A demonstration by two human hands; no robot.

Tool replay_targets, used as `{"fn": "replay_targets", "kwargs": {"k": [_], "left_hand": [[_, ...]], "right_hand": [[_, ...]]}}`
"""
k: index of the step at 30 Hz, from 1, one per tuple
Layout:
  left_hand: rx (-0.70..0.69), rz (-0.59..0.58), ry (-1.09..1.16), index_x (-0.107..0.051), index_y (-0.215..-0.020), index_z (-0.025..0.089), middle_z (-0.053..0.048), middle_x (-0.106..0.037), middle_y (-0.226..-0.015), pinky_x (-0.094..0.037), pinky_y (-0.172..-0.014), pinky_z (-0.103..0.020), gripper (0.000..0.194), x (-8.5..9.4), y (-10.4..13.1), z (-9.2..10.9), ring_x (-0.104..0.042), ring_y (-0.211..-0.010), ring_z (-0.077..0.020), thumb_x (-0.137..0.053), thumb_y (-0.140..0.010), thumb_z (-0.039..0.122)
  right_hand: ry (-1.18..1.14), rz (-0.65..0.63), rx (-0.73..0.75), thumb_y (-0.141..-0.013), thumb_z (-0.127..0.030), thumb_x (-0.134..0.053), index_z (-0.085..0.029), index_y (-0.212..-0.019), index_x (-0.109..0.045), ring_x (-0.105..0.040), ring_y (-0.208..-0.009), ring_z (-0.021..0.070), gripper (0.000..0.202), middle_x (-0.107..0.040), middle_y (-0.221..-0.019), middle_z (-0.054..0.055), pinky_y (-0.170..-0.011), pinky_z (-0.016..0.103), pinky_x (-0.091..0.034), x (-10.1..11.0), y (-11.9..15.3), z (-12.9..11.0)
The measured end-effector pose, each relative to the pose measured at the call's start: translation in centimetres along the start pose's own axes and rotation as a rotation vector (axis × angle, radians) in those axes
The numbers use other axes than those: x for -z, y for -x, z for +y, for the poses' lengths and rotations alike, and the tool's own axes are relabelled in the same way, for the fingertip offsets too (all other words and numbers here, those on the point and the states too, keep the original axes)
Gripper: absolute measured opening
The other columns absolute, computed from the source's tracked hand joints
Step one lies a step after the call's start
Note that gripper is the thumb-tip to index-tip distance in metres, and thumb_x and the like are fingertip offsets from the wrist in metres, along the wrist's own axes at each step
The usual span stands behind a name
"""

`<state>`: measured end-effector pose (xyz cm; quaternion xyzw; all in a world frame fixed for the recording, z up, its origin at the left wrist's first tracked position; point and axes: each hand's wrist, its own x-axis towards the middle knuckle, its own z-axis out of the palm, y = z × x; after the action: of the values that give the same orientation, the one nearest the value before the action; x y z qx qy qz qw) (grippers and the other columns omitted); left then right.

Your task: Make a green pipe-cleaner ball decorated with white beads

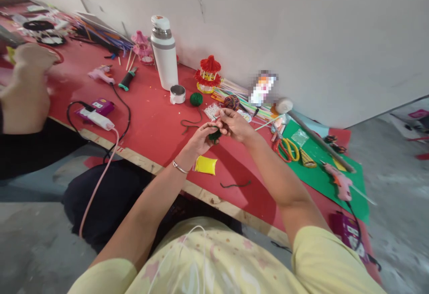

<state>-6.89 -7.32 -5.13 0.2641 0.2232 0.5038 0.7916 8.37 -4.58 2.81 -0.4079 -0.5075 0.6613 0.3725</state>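
Observation:
My left hand (201, 140) and my right hand (234, 124) meet above the red table (150, 119), both pinching a small dark green yarn piece (215, 134) between the fingertips. A silver bangle sits on my left wrist. A dark green yarn strand (189, 124) trails on the table toward a green yarn ball (196, 99). Just below my left hand lies a yellow packet (205, 165). A short dark yarn scrap (235, 184) lies near the table's front edge.
A white flask (165, 52), a small cup (177, 94), a red and yellow lantern model (208, 75), a multicoloured yarn ball (231, 102), scissors (287, 149), two glue guns (338, 180) (101, 74) and a green sheet (321, 173) are around. Another person's arm (25, 88) rests at the left.

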Motion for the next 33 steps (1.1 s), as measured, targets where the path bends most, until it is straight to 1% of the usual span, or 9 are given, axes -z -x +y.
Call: {"fn": "replay_targets", "kwargs": {"k": [4,8,12,15,17,20,24,28,33], "left_hand": [[0.001,0.058,0.018,-0.070,-0.100,0.019,0.000,-0.070,-0.083,-0.048,-0.054,-0.022,0.031,-0.1,0.0,-0.2,-0.064,-0.069,-0.0119,-0.082,-0.072,0.024],[0.032,0.012,0.017,-0.070,-0.092,0.017,-0.001,-0.068,-0.080,-0.047,-0.052,-0.020,0.025,0.1,0.1,-0.1,-0.062,-0.066,-0.0105,-0.082,-0.072,0.025],[0.058,0.005,-0.009,-0.065,-0.081,0.016,-0.001,-0.067,-0.077,-0.046,-0.048,-0.020,0.023,0.3,0.1,-0.1,-0.060,-0.061,-0.0099,-0.081,-0.071,0.029],[0.052,0.010,-0.005,-0.061,-0.078,0.017,0.000,-0.066,-0.076,-0.040,-0.044,-0.018,0.023,0.4,0.1,0.0,-0.058,-0.057,-0.0081,-0.079,-0.072,0.030],[0.074,0.021,-0.003,-0.061,-0.079,0.017,0.000,-0.064,-0.075,-0.043,-0.047,-0.018,0.024,0.2,0.2,0.1,-0.062,-0.062,-0.0095,-0.079,-0.073,0.033],[0.123,0.045,-0.012,-0.061,-0.080,0.016,0.000,-0.061,-0.072,-0.044,-0.048,-0.018,0.028,0.0,0.2,0.4,-0.066,-0.068,-0.0115,-0.078,-0.073,0.037],[0.146,0.047,-0.002,-0.062,-0.081,0.015,0.001,-0.058,-0.069,-0.037,-0.042,-0.017,0.030,0.0,0.1,0.4,-0.064,-0.064,-0.0111,-0.077,-0.073,0.039],[0.140,0.032,0.023,-0.063,-0.080,0.014,0.001,-0.057,-0.069,-0.034,-0.040,-0.017,0.026,0.2,-0.1,0.4,-0.060,-0.062,-0.0100,-0.076,-0.074,0.037],[0.135,0.073,0.025,-0.063,-0.081,0.014,0.001,-0.057,-0.069,-0.035,-0.042,-0.017,0.025,0.0,0.1,0.4,-0.059,-0.061,-0.0094,-0.075,-0.073,0.035]], "right_hand": [[-0.051,0.095,0.025,-0.089,-0.055,-0.074,-0.023,-0.100,-0.058,-0.045,-0.042,0.0039,0.037,-0.050,-0.060,-0.010,-0.038,0.014,-0.030,-0.1,-0.9,-0.7],[-0.046,0.136,0.016,-0.091,-0.055,-0.072,-0.023,-0.104,-0.060,-0.044,-0.043,0.0038,0.036,-0.048,-0.061,-0.010,-0.038,0.014,-0.030,0.1,-1.8,-2.2],[-0.051,0.246,0.089,-0.092,-0.057,-0.070,-0.024,-0.105,-0.060,-0.044,-0.044,0.0041,0.036,-0.044,-0.060,-0.010,-0.039,0.015,-0.030,1.8,-2.6,-4.6],[-0.098,0.326,0.165,-0.093,-0.053,-0.071,-0.023,-0.102,-0.061,-0.051,-0.049,0.0050,0.032,-0.048,-0.061,-0.008,-0.040,0.014,-0.034,3.4,-2.8,-6.2],[-0.150,0.329,0.177,-0.093,-0.046,-0.073,-0.023,-0.099,-0.062,-0.057,-0.055,0.0055,0.026,-0.054,-0.065,-0.007,-0.042,0.014,-0.038,3.8,-2.5,-6.5],[-0.216,0.276,0.157,-0.090,-0.037,-0.077,-0.023,-0.097,-0.062,-0.060,-0.059,0.0052,0.022,-0.061,-0.070,-0.006,-0.043,0.013,-0.041,3.4,-1.7,-6.1],[-0.288,0.273,0.166,-0.086,-0.041,-0.081,-0.026,-0.097,-0.062,-0.056,-0.052,0.0059,0.026,-0.056,-0.061,-0.009,-0.039,0.013,-0.038,3.4,-1.2,-5.9],[-0.334,0.421,0.289,-0.086,-0.045,-0.079,-0.027,-0.092,-0.064,-0.056,-0.051,0.0074,0.024,-0.049,-0.056,-0.009,-0.039,0.015,-0.039,6.2,-1.9,-7.0],[-0.493,0.559,0.431,-0.093,-0.033,-0.070,-0.025,-0.093,-0.065,-0.061,-0.060,0.0085,0.009,-0.053,-0.063,-0.008,-0.050,0.017,-0.050,10.0,-1.5,-8.3]]}}
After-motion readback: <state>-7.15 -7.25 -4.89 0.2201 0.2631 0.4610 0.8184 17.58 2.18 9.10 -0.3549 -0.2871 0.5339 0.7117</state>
